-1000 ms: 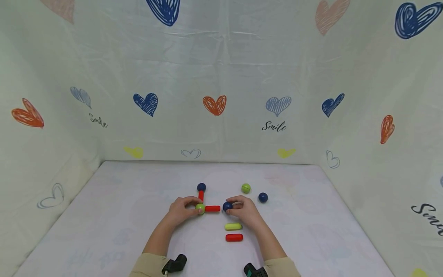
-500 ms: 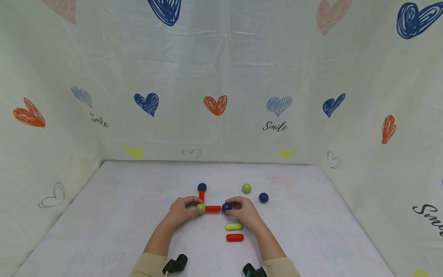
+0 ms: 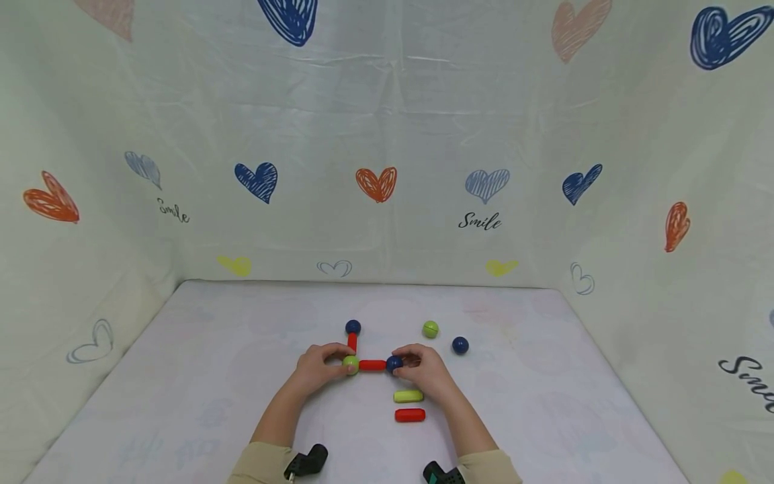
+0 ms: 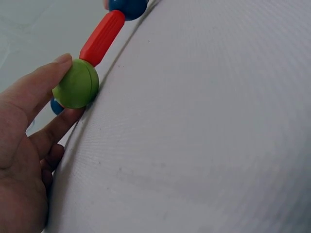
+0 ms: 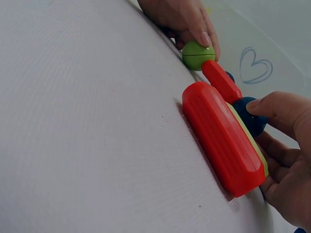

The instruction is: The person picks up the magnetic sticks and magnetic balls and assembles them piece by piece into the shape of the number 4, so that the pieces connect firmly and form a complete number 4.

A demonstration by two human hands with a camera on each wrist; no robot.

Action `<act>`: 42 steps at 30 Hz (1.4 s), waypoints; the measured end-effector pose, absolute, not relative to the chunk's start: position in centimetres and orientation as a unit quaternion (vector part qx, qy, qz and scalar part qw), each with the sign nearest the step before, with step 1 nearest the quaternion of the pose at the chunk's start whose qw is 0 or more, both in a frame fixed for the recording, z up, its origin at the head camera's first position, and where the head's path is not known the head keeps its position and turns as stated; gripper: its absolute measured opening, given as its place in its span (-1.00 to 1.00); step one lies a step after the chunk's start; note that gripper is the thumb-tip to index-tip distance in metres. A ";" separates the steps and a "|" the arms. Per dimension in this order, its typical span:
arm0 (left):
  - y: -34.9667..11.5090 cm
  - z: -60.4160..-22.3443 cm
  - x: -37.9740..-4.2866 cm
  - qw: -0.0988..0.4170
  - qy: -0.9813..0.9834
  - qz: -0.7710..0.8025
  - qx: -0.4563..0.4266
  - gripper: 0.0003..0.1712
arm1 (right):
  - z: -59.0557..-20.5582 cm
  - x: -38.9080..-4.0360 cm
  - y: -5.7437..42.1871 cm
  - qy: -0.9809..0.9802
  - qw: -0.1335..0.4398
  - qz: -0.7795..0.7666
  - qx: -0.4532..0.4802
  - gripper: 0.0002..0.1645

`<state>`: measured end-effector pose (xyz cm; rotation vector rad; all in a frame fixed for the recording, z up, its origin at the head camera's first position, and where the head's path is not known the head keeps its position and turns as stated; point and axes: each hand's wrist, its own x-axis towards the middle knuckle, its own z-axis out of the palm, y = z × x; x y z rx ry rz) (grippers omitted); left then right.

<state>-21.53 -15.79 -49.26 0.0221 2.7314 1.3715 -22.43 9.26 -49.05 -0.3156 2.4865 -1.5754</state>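
Observation:
Between thumb and fingers, my left hand (image 3: 318,366) pinches a green ball (image 4: 77,83). A red rod (image 3: 371,365) runs rightward from that ball and meets a blue ball (image 3: 394,363), which my right hand (image 3: 426,369) pinches. Another red rod (image 3: 352,343) extends from the green ball toward the far side, with a second blue ball (image 3: 353,327) at its end. In the right wrist view the red rod (image 5: 222,81) touches both the green and the blue ball.
Just in front of my right hand lie a green rod (image 3: 408,396) and a loose red rod (image 3: 410,415). Farther back rest a loose green ball (image 3: 431,329) and a loose blue ball (image 3: 460,345). A heart-printed curtain (image 3: 423,121) stands behind the white table (image 3: 211,376).
My right hand has moved slightly left with the blue ball, closing the gap to the red rod's end. My left hand keeps its hold on the green ball.

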 end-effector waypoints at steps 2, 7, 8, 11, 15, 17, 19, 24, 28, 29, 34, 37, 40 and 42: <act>-15.8 -49.3 -21.5 0.043 0.894 0.447 0.005 -0.69 | -49.0 -22.4 9.3 0.836 0.090 -0.531 -0.108 -0.67; -15.8 -49.3 -21.5 0.042 0.895 0.443 0.003 -0.69 | -49.1 -22.4 9.3 0.835 0.090 -0.532 -0.108 -0.66; -15.8 -49.2 -21.5 0.041 0.895 0.444 0.003 -0.69 | -49.1 -22.4 9.3 0.834 0.091 -0.533 -0.107 -0.67; -15.7 -49.3 -21.5 0.039 0.895 0.444 0.003 -0.69 | -49.2 -22.4 9.3 0.835 0.089 -0.533 -0.107 -0.67; -15.7 -49.3 -21.5 0.039 0.897 0.441 0.000 -0.69 | -49.0 -22.4 9.5 0.839 0.088 -0.527 -0.103 -0.66; -15.7 -49.3 -21.5 0.040 0.896 0.442 -0.002 -0.69 | -48.8 -22.3 9.6 0.842 0.085 -0.523 -0.102 -0.65; -15.7 -49.3 -21.5 0.040 0.896 0.442 -0.003 -0.69 | -48.5 -22.2 9.7 0.846 0.084 -0.518 -0.099 -0.64; -15.7 -49.3 -21.6 0.041 0.895 0.444 -0.001 -0.70 | -47.6 -21.9 10.0 0.851 0.090 -0.509 -0.094 -0.64; -15.6 -49.2 -21.6 0.041 0.894 0.447 -0.002 -0.70 | -47.1 -21.5 10.4 0.851 0.103 -0.507 -0.092 -0.65; -15.6 -49.2 -21.6 0.041 0.894 0.446 0.000 -0.69 | -47.0 -21.4 10.5 0.852 0.106 -0.504 -0.092 -0.65; -15.7 -49.1 -21.6 0.040 0.895 0.444 -0.001 -0.69 | -46.4 -20.7 10.8 0.858 0.119 -0.489 -0.100 -0.65; -15.6 -49.1 -21.6 0.037 0.896 0.443 -0.002 -0.70 | -46.0 -20.4 10.9 0.861 0.128 -0.482 -0.098 -0.65; -15.7 -49.2 -21.6 0.037 0.897 0.440 -0.001 -0.70 | -45.8 -20.2 11.0 0.864 0.137 -0.475 -0.097 -0.64; -15.7 -49.3 -21.6 0.037 0.898 0.439 -0.001 -0.70 | -45.8 -20.0 11.0 0.865 0.141 -0.470 -0.104 -0.64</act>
